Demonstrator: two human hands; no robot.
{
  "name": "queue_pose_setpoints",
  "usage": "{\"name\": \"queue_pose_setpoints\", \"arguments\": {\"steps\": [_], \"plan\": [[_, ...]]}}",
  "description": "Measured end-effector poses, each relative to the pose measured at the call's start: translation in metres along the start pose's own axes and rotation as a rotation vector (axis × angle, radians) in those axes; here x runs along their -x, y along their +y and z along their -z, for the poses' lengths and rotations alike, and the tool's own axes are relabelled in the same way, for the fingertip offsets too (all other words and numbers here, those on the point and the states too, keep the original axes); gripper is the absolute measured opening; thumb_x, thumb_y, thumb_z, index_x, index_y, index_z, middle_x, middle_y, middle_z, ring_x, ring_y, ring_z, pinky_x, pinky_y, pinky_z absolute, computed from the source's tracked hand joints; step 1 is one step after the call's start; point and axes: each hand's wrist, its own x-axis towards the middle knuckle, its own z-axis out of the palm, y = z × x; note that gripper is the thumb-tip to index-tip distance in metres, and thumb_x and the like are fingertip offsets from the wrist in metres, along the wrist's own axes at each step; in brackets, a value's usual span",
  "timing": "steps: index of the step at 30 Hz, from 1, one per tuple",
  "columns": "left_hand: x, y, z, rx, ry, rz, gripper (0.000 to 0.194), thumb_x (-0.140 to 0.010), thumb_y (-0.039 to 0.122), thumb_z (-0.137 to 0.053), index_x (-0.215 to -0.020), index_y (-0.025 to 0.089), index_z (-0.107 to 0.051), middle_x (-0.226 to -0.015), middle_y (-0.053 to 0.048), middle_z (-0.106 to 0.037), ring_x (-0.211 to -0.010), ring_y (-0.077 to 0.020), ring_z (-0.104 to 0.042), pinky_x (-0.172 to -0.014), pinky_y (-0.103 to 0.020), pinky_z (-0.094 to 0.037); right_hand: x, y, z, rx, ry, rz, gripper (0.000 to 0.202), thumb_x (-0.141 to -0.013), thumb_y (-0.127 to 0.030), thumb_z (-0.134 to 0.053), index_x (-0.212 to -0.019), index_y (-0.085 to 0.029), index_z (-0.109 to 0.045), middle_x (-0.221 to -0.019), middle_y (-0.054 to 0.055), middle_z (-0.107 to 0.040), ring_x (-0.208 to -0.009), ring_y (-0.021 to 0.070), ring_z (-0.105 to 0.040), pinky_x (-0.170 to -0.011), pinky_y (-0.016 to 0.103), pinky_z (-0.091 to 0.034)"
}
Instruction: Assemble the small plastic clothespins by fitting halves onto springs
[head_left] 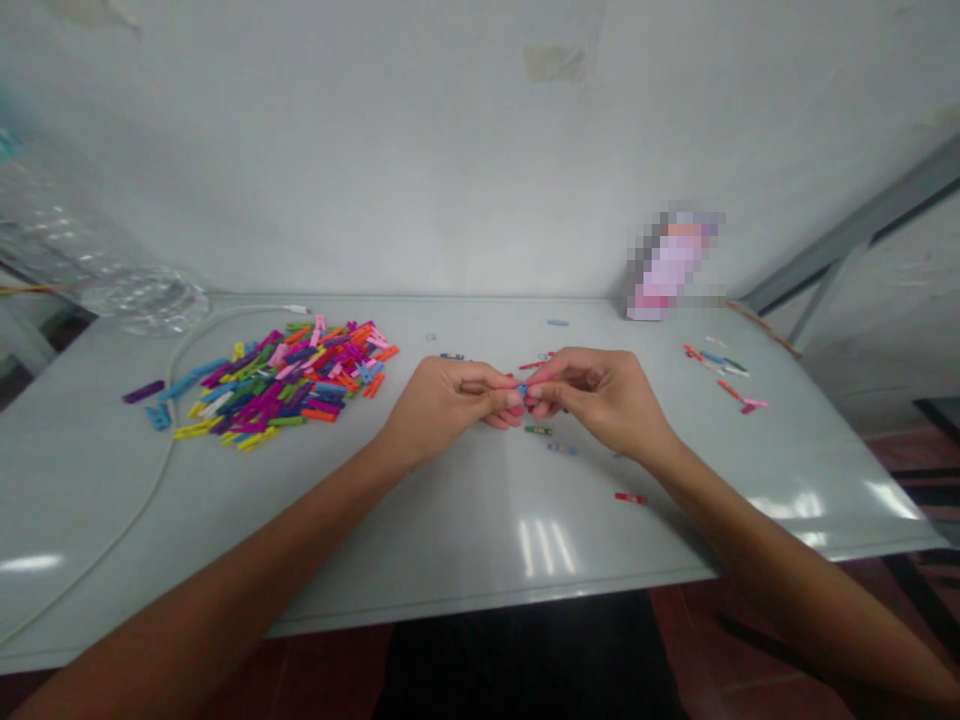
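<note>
Over the middle of the table, my left hand (469,393) and my right hand (592,395) meet fingertip to fingertip. Both pinch a small blue clothespin (523,390), mostly hidden by the fingers, so I cannot tell whether it is whole or in parts. Below the fingertips lie a green clothespin piece (538,431) and a pale blue one (562,449). A red piece (631,498) rests nearer the front edge, under my right wrist. Behind the hands are a dark blue piece (452,357) and another pale blue piece (558,323).
A heap of colourful clothespins (277,385) spreads on the left of the white table (420,540). A white cable (150,500) runs beside it, near a clear plastic bottle (142,295). Several loose pieces (731,393) lie at right. A blurred box (670,268) leans on the wall.
</note>
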Motion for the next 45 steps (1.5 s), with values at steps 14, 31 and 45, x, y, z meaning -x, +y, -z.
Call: {"name": "queue_pose_setpoints", "arguments": {"steps": [14,31,45], "plan": [[-0.002,-0.004,0.000,0.058,0.040,0.026,0.045,-0.077,0.052,-0.103,-0.099,0.015,-0.088,-0.089,-0.012,-0.089,-0.082,-0.0266,-0.087,-0.083,-0.038,-0.073,-0.004,0.018,-0.012,0.157,0.098,0.110,0.011,-0.095,-0.032,-0.085,-0.092,-0.021,-0.086,-0.081,0.002,-0.085,-0.070,0.0181,-0.081,-0.070,0.030,-0.068],[-0.005,-0.003,0.002,0.159,-0.051,0.100,0.031,-0.082,0.045,-0.099,-0.093,0.018,-0.086,-0.090,-0.007,-0.084,-0.081,-0.0180,-0.078,-0.080,-0.028,-0.063,-0.007,0.012,0.006,0.473,0.018,0.537,0.034,-0.099,-0.043,-0.088,-0.129,-0.028,-0.085,-0.124,0.007,-0.089,-0.110,0.0253,-0.085,-0.100,0.040,-0.068],[0.003,-0.005,-0.018,0.142,0.217,-0.119,0.023,-0.079,0.040,-0.096,-0.079,0.019,-0.088,-0.071,-0.002,-0.075,-0.062,-0.0131,-0.057,-0.062,-0.026,-0.048,0.000,0.030,-0.025,0.699,0.268,0.646,0.049,-0.103,-0.030,-0.082,-0.151,-0.027,-0.072,-0.132,0.008,-0.087,-0.107,0.0235,-0.087,-0.099,0.038,-0.072]]}}
